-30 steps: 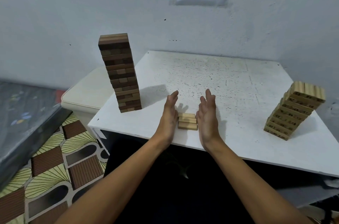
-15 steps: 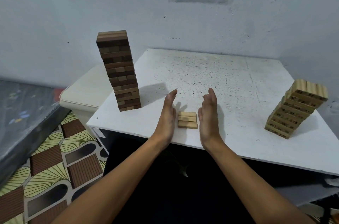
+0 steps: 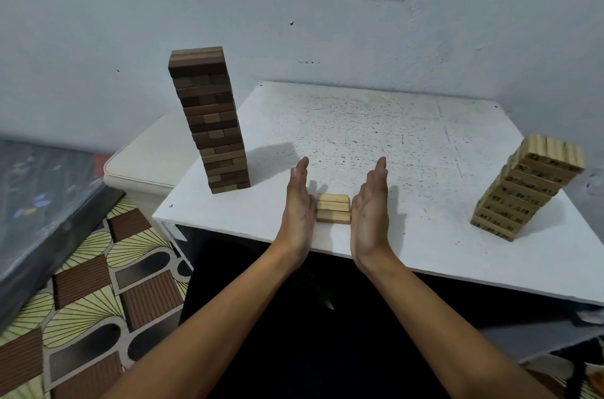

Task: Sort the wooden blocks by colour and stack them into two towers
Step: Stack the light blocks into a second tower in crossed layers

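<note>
hands slightly wider apart than before, left hand (image 3: 297, 202) and right hand (image 3: 371, 206) flat, flanking pale blocks (image 3: 333, 210)

We see the white table (image 3: 359, 124) bare across its middle and back, so a hand can pass freely there up to the wall (image 3: 98, 6). The dark tower (image 3: 209, 124) stands tall at the left front corner and blocks that side. The light tower (image 3: 526, 189) stands near the right edge, leaning-looking, and blocks the right. Between the two towers the gap is wide. At the front edge a small stack of light blocks (image 3: 333, 211) sits with the left hand (image 3: 296, 202) just beside it on one side and the right hand (image 3: 371, 206) on the other, both flat and upright, leaving only narrow slits. Above the stack is free.
</note>
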A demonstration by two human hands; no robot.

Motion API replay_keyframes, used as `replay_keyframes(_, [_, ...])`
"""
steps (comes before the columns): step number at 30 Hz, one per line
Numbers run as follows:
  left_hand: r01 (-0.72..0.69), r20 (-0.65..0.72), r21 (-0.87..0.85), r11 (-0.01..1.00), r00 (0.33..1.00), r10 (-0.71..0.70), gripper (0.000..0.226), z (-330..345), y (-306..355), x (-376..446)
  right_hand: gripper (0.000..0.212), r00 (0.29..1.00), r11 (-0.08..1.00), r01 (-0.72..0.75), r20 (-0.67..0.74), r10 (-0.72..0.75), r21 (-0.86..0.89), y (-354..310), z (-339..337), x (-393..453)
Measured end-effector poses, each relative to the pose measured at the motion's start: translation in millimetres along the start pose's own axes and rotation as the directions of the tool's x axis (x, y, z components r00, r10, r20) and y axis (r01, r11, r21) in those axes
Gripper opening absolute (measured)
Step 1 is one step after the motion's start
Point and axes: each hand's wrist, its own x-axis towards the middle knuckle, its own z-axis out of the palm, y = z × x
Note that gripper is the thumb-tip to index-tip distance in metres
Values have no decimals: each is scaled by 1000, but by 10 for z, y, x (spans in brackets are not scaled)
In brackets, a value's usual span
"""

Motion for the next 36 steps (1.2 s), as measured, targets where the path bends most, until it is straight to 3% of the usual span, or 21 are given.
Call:
replay_keyframes(3, [-4,-4,23,1000,1000,5,75,16,-6,-10,54,1000,1000,-4,-17,4,-3,11,10,5])
replay_keyframes(18, [-5,14,87,996,1000,4,74,-28,-92,9,55,1000,999,16,21,-15,-45,8,-2,-27])
replay_keyframes(20, [-14,30,104,994,999,11,69,-57,-74,15,60,1000,995,10,17,-8,-104,-36,-14,-19])
replay_keyframes(22, [-77,52,255,964,996,66,60,-150,-36,40,68,999,972,23,27,-18,-232,-91,-82,24])
replay_keyframes(24, [-164,116,451,877,985,124,58,-297,31,89,72,992,908,104,106,-67,-406,-140,-221,98])
replay_keyframes(26, [-236,225,652,721,968,114,68,-459,96,152,79,962,748,217,269,-54,-628,-196,-385,182])
replay_keyframes(29, [-302,360,795,526,933,-8,86,-616,149,252,94,885,535,304,442,148,-788,-297,-554,276])
replay_keyframes(32, [-302,384,812,500,921,-67,92,-665,141,311,106,855,465,322,465,232,-825,-306,-606,318])
replay_keyframes(36, [-322,394,811,489,918,-50,92,-650,127,342,110,862,454,319,454,227,-832,-256,-629,349])
